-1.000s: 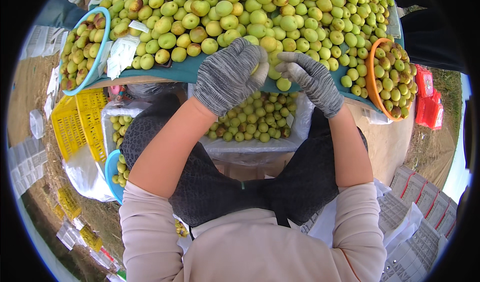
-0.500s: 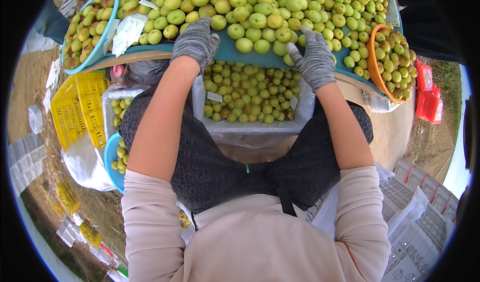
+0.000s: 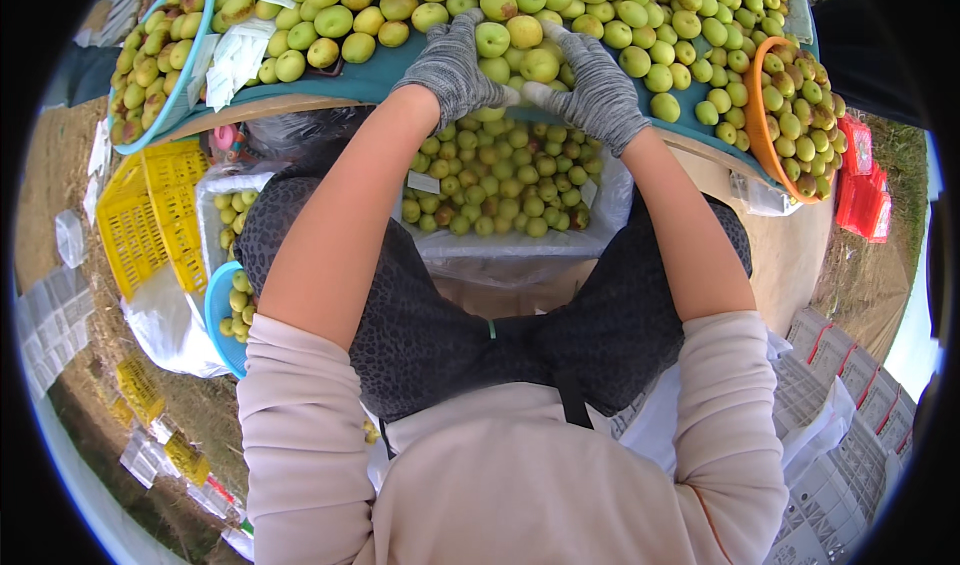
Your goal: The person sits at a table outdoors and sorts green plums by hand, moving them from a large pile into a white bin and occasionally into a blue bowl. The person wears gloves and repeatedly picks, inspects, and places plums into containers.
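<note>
My left hand point(image 3: 452, 73) and my right hand point(image 3: 592, 87), both in grey knitted gloves, curve around a cluster of green fruits point(image 3: 539, 65) at the near edge of the table. The fruits are round and smooth, some with brown blotches; their exact kind is unclear. My thumbs point toward each other below the cluster, almost touching. A large pile of the same fruit point(image 3: 640, 15) covers the blue-green table cover point(image 3: 375, 75) beyond. Directly beneath my hands, between my knees, sits a crate with a clear plastic liner point(image 3: 500, 248), full of fruits.
A blue-rimmed basket point(image 3: 206, 15) of browner fruits stands at the table's left end, an orange basket point(image 3: 757, 115) at the right. Paper slips point(image 3: 238, 60) lie on the left. Yellow crates point(image 3: 140, 220) and a blue basin point(image 3: 217, 310) stand at lower left, red crates point(image 3: 865, 200) at right.
Both hands have come together and inward from spread positions on the pile. Fruits are now gathered between them above the lined crate, and some table cover shows bare.
</note>
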`<state>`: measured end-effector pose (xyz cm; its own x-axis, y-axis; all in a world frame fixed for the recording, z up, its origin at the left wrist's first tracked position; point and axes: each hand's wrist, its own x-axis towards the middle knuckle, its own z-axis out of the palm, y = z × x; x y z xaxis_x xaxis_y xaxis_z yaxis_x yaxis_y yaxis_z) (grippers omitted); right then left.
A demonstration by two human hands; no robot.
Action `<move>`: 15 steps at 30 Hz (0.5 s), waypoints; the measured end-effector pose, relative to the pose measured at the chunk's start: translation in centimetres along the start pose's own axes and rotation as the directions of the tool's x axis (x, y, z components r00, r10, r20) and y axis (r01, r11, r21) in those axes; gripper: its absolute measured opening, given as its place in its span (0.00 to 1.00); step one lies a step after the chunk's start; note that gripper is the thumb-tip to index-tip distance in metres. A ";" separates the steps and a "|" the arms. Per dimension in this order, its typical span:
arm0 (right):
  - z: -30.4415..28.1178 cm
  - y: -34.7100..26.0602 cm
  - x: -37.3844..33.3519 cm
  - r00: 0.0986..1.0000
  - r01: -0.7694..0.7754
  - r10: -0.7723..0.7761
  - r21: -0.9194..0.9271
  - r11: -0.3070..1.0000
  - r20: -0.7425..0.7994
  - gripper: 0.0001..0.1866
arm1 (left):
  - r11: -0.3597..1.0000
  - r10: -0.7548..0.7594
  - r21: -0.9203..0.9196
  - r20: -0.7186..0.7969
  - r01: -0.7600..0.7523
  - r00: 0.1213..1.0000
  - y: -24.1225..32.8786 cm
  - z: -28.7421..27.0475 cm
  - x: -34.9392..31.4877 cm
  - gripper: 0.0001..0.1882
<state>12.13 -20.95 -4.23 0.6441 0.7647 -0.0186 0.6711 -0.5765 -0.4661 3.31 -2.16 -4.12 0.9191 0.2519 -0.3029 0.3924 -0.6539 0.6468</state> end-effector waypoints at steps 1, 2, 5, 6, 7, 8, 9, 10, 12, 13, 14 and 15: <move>-0.1 0.1 0.0 1.000 -0.001 0.000 0.062 0.998 0.014 0.46 | 0.998 0.049 -0.026 -0.002 -0.049 0.999 0.0 0.3 0.0 0.61; -0.2 0.0 -0.2 1.000 0.000 -0.001 0.043 0.999 0.016 0.42 | 0.997 0.063 -0.046 0.027 -0.062 0.998 0.1 0.4 0.1 0.60; -1.1 0.0 -1.2 0.992 -0.048 0.035 0.110 0.993 0.119 0.38 | 0.995 0.095 -0.031 0.084 -0.093 0.992 0.7 0.1 -0.5 0.54; -1.3 -0.2 -1.8 0.995 -0.003 -0.008 0.114 0.993 0.098 0.33 | 0.994 0.108 -0.012 0.123 -0.107 0.986 1.0 -0.2 -0.8 0.53; -1.5 -0.5 -2.3 0.989 0.092 -0.100 0.084 0.992 0.106 0.32 | 0.993 0.119 0.006 0.162 -0.122 0.980 1.3 -0.6 -1.1 0.51; -1.6 -0.7 -3.0 0.977 0.164 -0.169 0.047 0.985 0.133 0.31 | 0.990 0.124 0.044 0.188 -0.135 0.974 1.6 -0.8 -1.9 0.41; -1.6 -1.1 -3.8 0.962 0.220 -0.218 0.003 0.975 0.167 0.30 | 0.986 0.091 0.110 0.248 -0.121 0.965 2.0 -1.2 -2.1 0.38; -1.1 -1.6 -4.8 0.945 0.304 -0.288 -0.095 0.948 0.153 0.27 | 0.976 0.081 0.172 0.284 -0.134 0.955 2.4 -1.5 -2.3 0.36; 0.7 -2.7 -6.7 0.894 0.225 -0.136 -0.165 0.960 0.428 0.23 | 0.959 0.052 0.253 0.294 -0.131 0.954 2.8 -2.0 -3.0 0.30; 2.0 -2.8 -7.4 0.860 0.218 -0.110 -0.164 0.962 0.499 0.21 | 0.952 0.043 0.278 0.286 -0.125 0.957 3.0 -2.2 -3.1 0.29; 3.6 -2.5 -7.6 0.760 0.161 0.020 -0.217 0.963 0.650 0.19 | 0.945 0.034 0.303 0.276 -0.121 0.961 3.2 -2.4 -3.1 0.29; 5.4 -2.2 -8.0 0.684 0.136 0.061 -0.210 0.968 0.726 0.17 | 0.937 0.015 0.332 0.272 -0.108 0.962 3.2 -2.5 -3.1 0.29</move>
<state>3.52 -24.29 -7.83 0.2151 0.6973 -0.6838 0.8143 -0.5146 -0.2685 1.80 -3.25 0.71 0.8807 0.0387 -0.4721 0.2566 -0.8768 0.4066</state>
